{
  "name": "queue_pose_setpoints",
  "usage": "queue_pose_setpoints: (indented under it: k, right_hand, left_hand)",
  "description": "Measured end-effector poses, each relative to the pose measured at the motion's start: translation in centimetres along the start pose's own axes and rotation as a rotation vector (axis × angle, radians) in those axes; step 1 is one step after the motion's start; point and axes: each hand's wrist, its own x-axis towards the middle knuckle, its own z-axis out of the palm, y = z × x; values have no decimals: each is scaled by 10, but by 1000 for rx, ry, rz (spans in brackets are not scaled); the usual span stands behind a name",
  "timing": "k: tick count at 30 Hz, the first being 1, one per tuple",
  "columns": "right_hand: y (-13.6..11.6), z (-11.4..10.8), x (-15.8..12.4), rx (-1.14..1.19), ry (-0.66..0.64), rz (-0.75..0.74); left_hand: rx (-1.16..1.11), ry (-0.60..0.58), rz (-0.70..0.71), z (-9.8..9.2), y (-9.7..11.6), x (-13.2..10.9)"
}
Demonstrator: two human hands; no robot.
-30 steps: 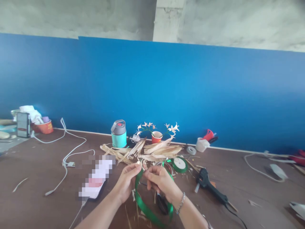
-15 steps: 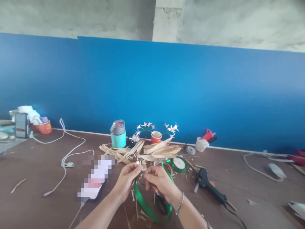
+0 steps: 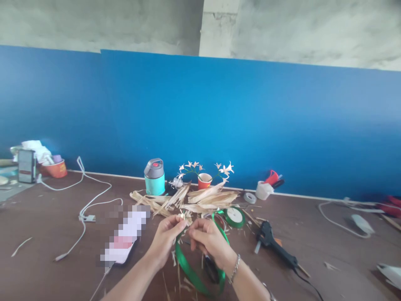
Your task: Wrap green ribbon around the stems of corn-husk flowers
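Note:
My left hand (image 3: 169, 234) is closed in a pinch on a small pale flower (image 3: 182, 216), which shows at its fingertips. Green ribbon (image 3: 188, 265) hangs from just below those fingers and loops down toward me. Close on the right, my right hand (image 3: 208, 238) has thumb and fingers pressed together; whatever lies between them is too small to make out. The ribbon runs up behind this hand to a green ribbon roll (image 3: 234, 217) on the table. A black-handled tool (image 3: 211, 269) lies partly hidden under my right wrist.
Dried corn husks (image 3: 213, 198) lie beyond my hands, before a paper cup (image 3: 204, 181) with pale flowers on green stems. A turquoise flask (image 3: 154, 182) stands left of it. A black glue gun (image 3: 275, 244) lies right, a phone (image 3: 125, 238) left, with white cables (image 3: 83, 205) farther out.
Both hands keep nearly the same pinched pose at the same spot. The whole view has shifted very slightly; the things on the table have not moved.

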Motion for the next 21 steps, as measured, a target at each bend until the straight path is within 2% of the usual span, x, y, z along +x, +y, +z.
queue_pose_setpoints:
  k: [7,13,16,21]
  right_hand:
    - [-3,-1,1,47,16,-7]
    - [0,-3,1,205,9,43]
    - [2,-5,1,341,-47,94]
    - [3,-7,1,546,-129,261]
  left_hand:
    - [15,11,1,0,0,-2]
    - [-23,-12,15,-1,-3,-2]
    - [-46,-62,28,1,-2,-4]
    - [-44,-137,36,4,2,-7]
